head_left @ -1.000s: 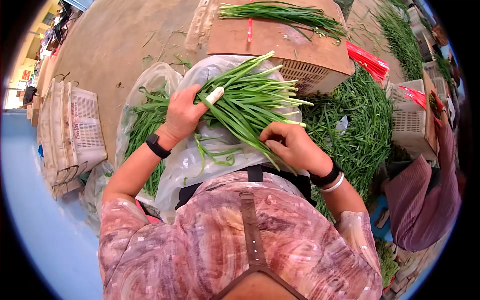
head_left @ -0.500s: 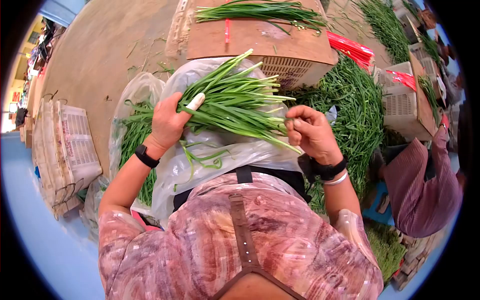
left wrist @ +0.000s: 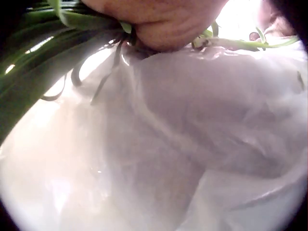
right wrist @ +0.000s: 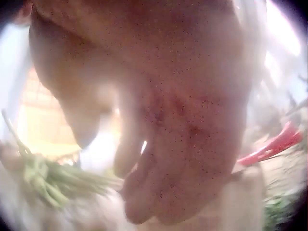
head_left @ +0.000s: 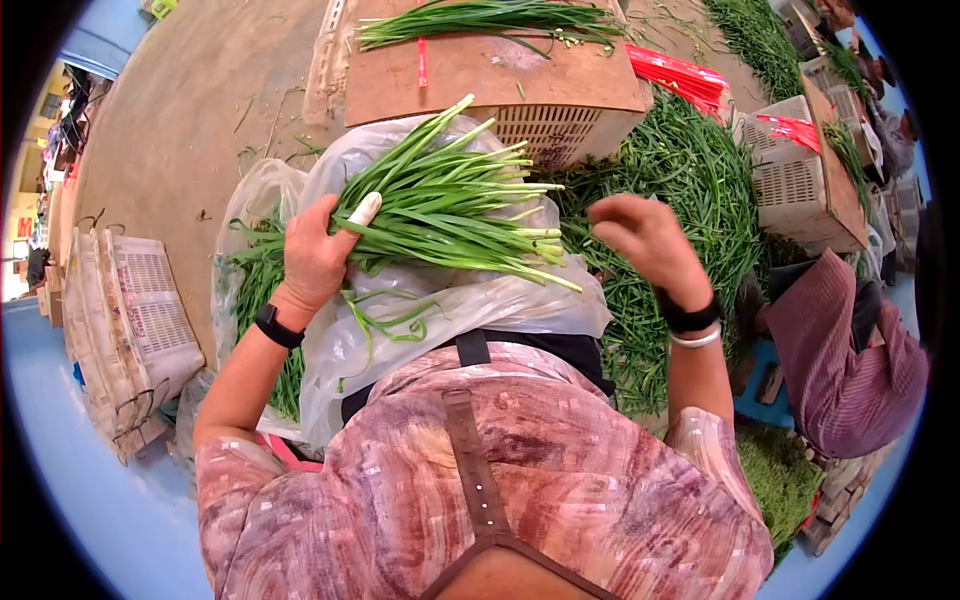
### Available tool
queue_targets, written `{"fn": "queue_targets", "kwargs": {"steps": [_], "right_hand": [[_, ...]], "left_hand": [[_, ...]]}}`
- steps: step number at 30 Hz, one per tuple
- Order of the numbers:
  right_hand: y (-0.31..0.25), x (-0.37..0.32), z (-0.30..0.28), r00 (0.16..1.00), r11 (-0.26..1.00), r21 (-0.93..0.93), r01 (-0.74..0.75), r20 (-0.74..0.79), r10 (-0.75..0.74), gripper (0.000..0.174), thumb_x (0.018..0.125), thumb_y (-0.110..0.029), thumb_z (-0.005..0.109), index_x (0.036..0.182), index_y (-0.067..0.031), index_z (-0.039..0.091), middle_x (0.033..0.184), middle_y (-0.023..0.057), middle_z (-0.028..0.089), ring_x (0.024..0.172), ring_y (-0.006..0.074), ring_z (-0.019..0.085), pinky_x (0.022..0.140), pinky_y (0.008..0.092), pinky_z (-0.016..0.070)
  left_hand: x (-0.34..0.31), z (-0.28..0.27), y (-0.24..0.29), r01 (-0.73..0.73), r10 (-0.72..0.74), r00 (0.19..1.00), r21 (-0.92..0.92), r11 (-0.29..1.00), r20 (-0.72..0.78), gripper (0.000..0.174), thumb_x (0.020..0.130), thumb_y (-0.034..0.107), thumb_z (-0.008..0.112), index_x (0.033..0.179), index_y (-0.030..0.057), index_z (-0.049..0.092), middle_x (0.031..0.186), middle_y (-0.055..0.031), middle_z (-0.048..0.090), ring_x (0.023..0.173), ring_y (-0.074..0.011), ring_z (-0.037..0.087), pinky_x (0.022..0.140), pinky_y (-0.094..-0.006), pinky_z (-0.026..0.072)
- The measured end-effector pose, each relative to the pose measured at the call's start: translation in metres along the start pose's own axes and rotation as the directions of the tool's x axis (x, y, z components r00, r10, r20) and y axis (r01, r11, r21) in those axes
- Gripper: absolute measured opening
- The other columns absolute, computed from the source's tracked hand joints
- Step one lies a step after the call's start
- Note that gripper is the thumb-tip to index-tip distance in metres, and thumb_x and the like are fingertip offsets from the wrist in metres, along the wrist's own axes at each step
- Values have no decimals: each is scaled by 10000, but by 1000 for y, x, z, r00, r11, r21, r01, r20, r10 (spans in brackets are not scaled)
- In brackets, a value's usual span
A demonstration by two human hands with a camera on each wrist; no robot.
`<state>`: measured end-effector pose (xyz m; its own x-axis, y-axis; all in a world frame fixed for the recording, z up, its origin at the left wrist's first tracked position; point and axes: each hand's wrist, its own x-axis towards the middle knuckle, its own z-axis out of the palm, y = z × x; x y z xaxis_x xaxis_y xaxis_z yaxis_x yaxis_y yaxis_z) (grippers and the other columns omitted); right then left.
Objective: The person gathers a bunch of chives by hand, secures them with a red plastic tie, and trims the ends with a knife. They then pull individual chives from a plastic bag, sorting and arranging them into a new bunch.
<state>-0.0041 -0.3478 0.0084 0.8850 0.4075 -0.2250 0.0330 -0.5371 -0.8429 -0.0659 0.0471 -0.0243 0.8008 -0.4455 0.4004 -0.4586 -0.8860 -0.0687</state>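
My left hand point(head_left: 313, 250) grips a bunch of garlic chives point(head_left: 455, 205) over my lap, its thumb wrapped in a white covering point(head_left: 366, 208) and lying across the leaves. The pale stem ends fan out to the right. Under the bunch spreads a translucent plastic sheet point(head_left: 530, 305), with a few loose curled leaves point(head_left: 405, 325) on it. In the left wrist view, dark leaves point(left wrist: 43, 53) hang beside the hand. My right hand point(head_left: 650, 240) is raised to the right of the stem ends, apart from them. Its fingers point(right wrist: 163, 163) bend loosely with nothing between them.
A board-topped crate point(head_left: 480, 85) ahead bears another chive bunch point(head_left: 490, 22). Red strips point(head_left: 685, 78) lie at its right corner. A large heap of chives point(head_left: 690, 190) covers the floor on the right. Stacked crates point(head_left: 135, 330) stand left. Another person's sleeve point(head_left: 840, 360) shows at right.
My right hand has left the stem ends and moved right and away from the bunch. The left hand keeps its grip on the chives. The whole view has shifted slightly.
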Motion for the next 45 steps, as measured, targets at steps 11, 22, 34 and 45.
{"fn": "queue_targets", "kwargs": {"steps": [11, 22, 34, 45], "right_hand": [[-72, 43, -14, 972, 953, 192, 234, -68, -225, 158, 811, -14, 615, 969, -14, 622, 749, 4, 614, 589, 39, 544, 519, 179, 449], [-46, 132, 1, 977, 878, 435, 197, -162, -139, 186, 869, -80, 577, 1000, 50, 554, 873, 98, 650, 692, 146, 666, 554, 219, 503], [-46, 62, 40, 961, 951, -153, 270, -25, -276, 191, 786, -179, 680, 826, 2, 636, 708, 115, 650, 641, 213, 642, 593, 309, 503], [-42, 60, 28, 987, 883, 447, 145, -4, -161, 134, 884, -89, 582, 870, 19, 661, 704, 15, 626, 570, 71, 551, 526, 207, 431]], "left_hand": [[43, -60, 4, 225, -163, 959, -270, 936, 234, 475, 657, -60, 593, 1115, 63, 564, 976, -134, 576, 819, -370, 579, 667, -422, 477], [22, -48, -17, 784, -98, 611, -584, 211, 785, 530, 713, -92, 580, 1231, -11, 503, 1108, -38, 602, 999, -106, 508, 915, -250, 397], [23, -48, -23, 861, -107, 505, -509, -9, 856, 438, 684, -45, 635, 1115, -21, 559, 860, -38, 612, 703, -101, 540, 647, -246, 458], [7, -52, -1, 820, 129, 434, -332, -466, 892, 455, 713, -50, 661, 1141, 1, 518, 837, -126, 632, 558, -111, 494, 515, -245, 392]]}}
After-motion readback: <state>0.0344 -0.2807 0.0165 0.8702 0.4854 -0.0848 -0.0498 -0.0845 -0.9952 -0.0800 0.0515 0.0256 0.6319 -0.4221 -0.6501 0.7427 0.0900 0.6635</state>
